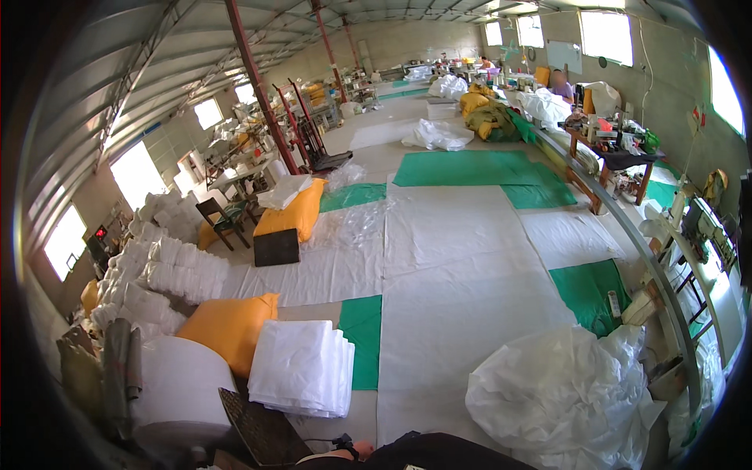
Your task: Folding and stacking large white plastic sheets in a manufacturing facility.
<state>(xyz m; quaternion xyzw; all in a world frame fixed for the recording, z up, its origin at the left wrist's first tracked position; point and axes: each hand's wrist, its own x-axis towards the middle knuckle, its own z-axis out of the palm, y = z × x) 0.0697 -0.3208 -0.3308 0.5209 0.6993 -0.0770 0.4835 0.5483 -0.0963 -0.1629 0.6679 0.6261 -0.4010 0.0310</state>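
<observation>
Only a small part of my left hand point(363, 449) shows at the lower edge, with a dark band point(343, 443) at its wrist. Its fingers are mostly hidden, so whether it holds anything is unclear. Dark clothing point(446, 453) fills the edge beside it. Nearest to the hand are a dark flat board point(262, 431), tilted, and a stack of folded white sheets point(301, 368). A large heap of crumpled white plastic sheeting point(560, 392) lies to the right. My right hand is out of view.
A white roll point(184, 384) and a stuffed orange sack point(235, 329) stand at the left, before white bundles point(184, 266). White sheeting point(462, 313) and green sheets point(462, 168) cover the floor. A curved grey rail point(642, 251) runs along the right. A hand truck point(313, 133) stands farther off.
</observation>
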